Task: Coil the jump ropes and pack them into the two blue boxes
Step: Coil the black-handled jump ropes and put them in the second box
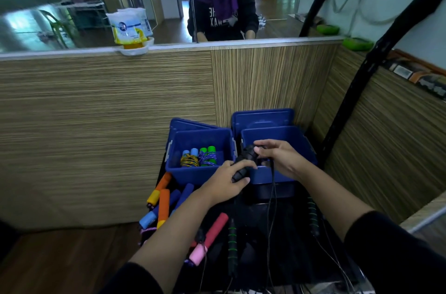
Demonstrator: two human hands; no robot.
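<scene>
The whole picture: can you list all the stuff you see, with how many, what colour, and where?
boxes: two, blue, side by side at the wall, lids leaning behind.
coiled ropes: two, blue-handled and green-handled, in the left box.
foam handles: several, orange, yellow, blue, red, pink, loose in front of the left box.
striped handles: two, black with green bands, lower middle and right.
black rope: one, held over the right box's rim, cord hanging down.
packets: two, white and yellow, on the ledge.
mirror: one, above the panel.
left hand: on the black rope.
right hand: fingers pinching its top.
</scene>
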